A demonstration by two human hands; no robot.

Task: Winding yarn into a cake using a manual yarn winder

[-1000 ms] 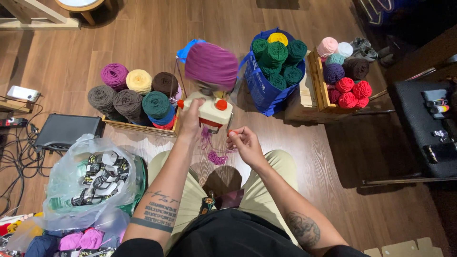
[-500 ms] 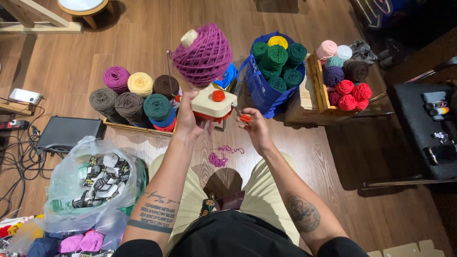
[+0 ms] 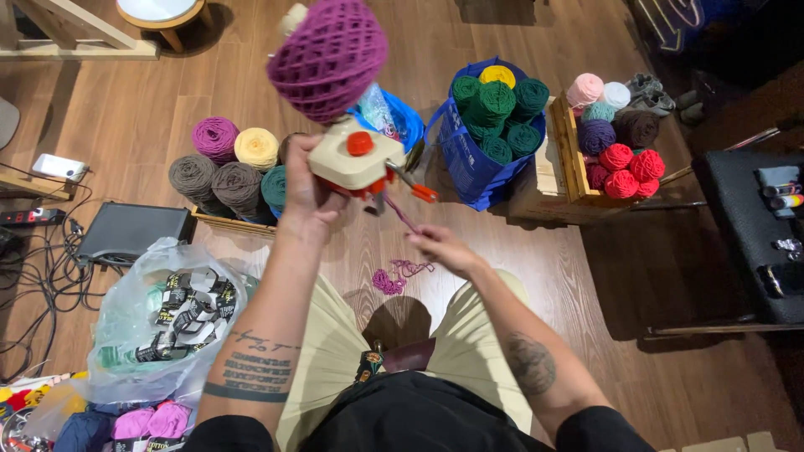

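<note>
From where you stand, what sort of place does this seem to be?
Probably a home craft room or a small yarn workshop. Wooden crates and a blue bag full of yarn balls stand on the wood floor, and the left hand holds a yarn winder with a purple ball.

Left hand [image 3: 306, 197] raised gripping; right hand [image 3: 440, 245] pinching

Blue bag [image 3: 469, 163] of green yarn
</note>
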